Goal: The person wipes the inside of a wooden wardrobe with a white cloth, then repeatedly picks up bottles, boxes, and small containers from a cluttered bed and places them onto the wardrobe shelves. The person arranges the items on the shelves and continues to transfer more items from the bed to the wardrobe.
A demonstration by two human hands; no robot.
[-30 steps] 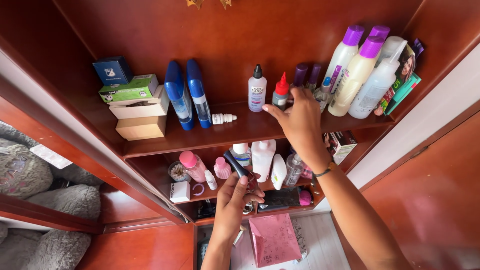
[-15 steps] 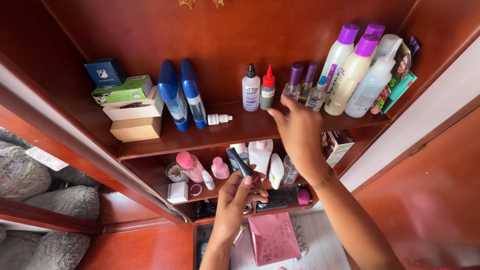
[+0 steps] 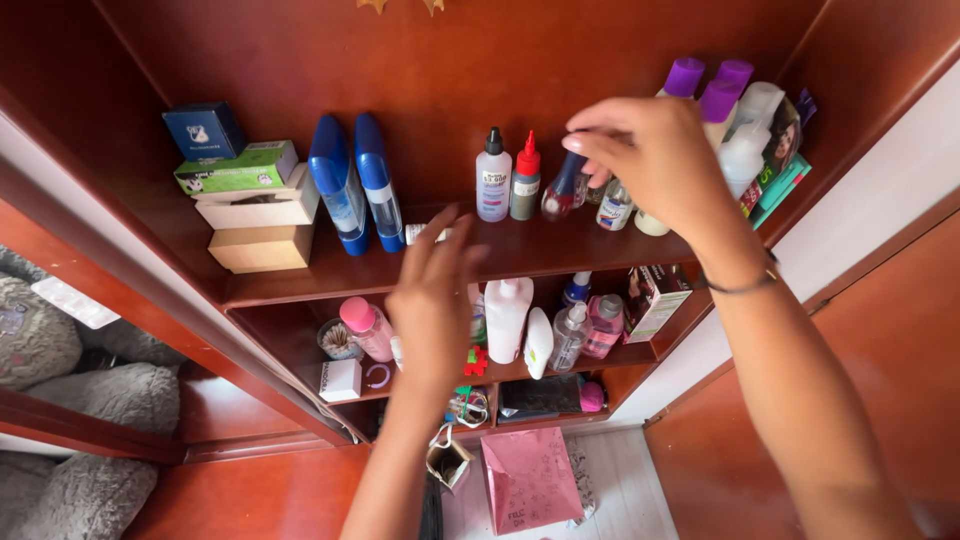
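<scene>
Right hand [image 3: 655, 160] pinching small dark bottle [image 3: 562, 187] between fingertips, tilted, just above upper shelf [image 3: 480, 262]. Left hand [image 3: 432, 300] empty, fingers spread wide, raised in front of shelf edge.

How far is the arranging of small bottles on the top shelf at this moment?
Done: the white dropper bottle and red-capped bottle stand upright together on the top shelf. In hand: the right hand holds a small purple-capped bottle tilted beside them; the left hand is open and empty. Left: a small white bottle lies on its side.
</scene>
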